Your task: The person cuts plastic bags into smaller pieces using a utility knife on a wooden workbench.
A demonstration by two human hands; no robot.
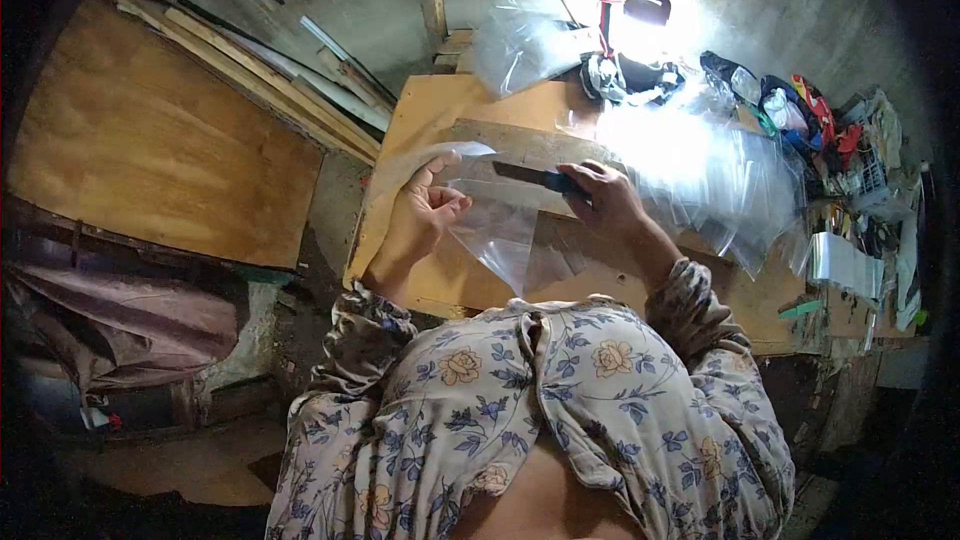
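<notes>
My left hand (432, 202) is raised over the left part of the wooden table, its fingers curled at the edge of a clear plastic sheet (497, 237). The sheet hangs down to the right of that hand, and a pale part of it rises above the fingertips. In my right hand (602, 198) is a knife (520, 174) with a dark handle, its wide blade pointing left towards the sheet. Under both hands lies a flat board (530, 147) on the tabletop.
A bright lamp (635, 25) stands at the back beside a plastic bag (520, 48). Stacked clear sheets (715, 180) cover the table (415, 115) on the right, near cloths and a basket (872, 172). Wooden strips (270, 70) and a plywood panel (165, 130) are at the left.
</notes>
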